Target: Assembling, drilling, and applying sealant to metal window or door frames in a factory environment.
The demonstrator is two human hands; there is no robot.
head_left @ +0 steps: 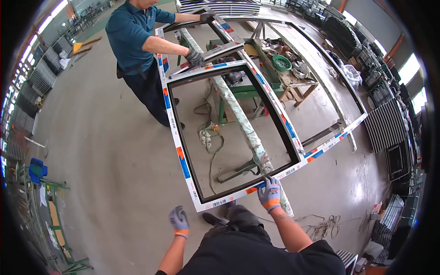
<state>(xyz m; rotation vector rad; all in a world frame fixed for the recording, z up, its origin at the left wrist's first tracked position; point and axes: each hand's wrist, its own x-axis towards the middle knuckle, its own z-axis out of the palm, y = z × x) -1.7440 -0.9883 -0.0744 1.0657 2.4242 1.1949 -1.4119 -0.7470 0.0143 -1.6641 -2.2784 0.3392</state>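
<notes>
A large window frame (pixel 182 160), wrapped in white protective film with orange and blue patches, lies across padded supports in front of me. My right hand (pixel 269 193), in a grey glove with an orange cuff, grips its near edge. The fingers lie over the bar at the inner black rim. My left hand (pixel 179 220), gloved alike, hangs apart from the frame below its near left corner, fingers loosely apart and holding nothing. At the far left side a co-worker in a teal shirt (pixel 130 34) has dark-gloved hands on a shorter bar (pixel 220 52) and the far edge.
A padded support beam (pixel 240 120) runs beneath the frame. A workbench (pixel 300 83) with a green bowl (pixel 282 63) and scattered parts stands beyond. Cables (pixel 325 225) lie on the floor at right. Stacked frames (pixel 389 123) line the right, and a green rack (pixel 56 220) stands left.
</notes>
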